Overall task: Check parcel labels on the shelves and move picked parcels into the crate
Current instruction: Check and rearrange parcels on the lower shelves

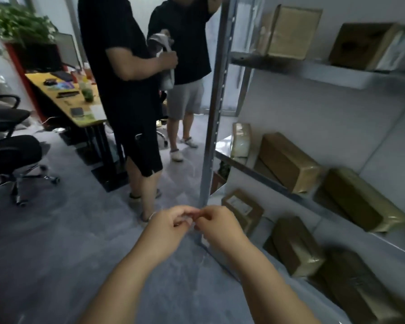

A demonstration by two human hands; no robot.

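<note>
Brown, tape-slick cardboard, likely stiff and light: best gripping parcels [288, 162] on the metal shelves [325, 74] by their long sides, left hand [171, 226] and right hand [216, 224] curled fingertip-to-fingertip nearby, contents unclear.

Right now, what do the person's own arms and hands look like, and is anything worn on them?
Both forearms are bare up to the frame's edge: no sleeves, and no gloves on the left hand or the right hand. A thin pale band seems to circle the left wrist. Rings are too blurred to tell.
</note>
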